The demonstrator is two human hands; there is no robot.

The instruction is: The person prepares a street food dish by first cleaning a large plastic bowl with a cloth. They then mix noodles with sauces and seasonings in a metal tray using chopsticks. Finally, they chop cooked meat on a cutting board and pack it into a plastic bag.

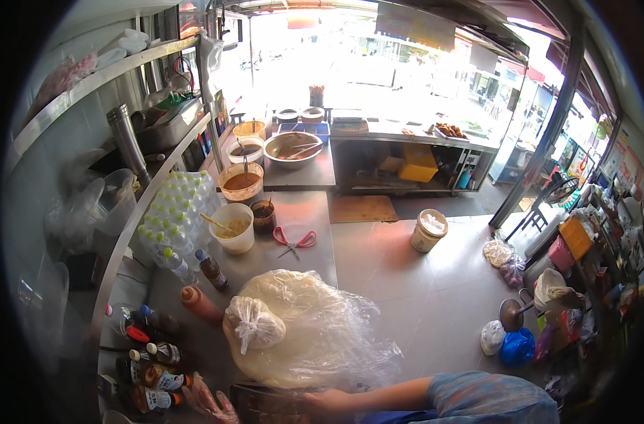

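Observation:
My left hand, in a thin clear plastic glove, is at the bottom edge with its fingers apart, just left of a dark container. My bare right hand grips that container's right side; its lower fingers are hidden. Directly beyond lies a large pale mass, possibly dough, under clear plastic film, with a knotted clear plastic bag resting on its left part. Farther up the metal table are red-handled scissors, a white tub with a yellow-handled utensil and a small jar of dark sauce.
Sauce bottles crowd the left, below a metal shelf edge and beside packed water bottles. Sauce tubs and a metal bowl stand farther off. A bucket and bags are on the floor at right.

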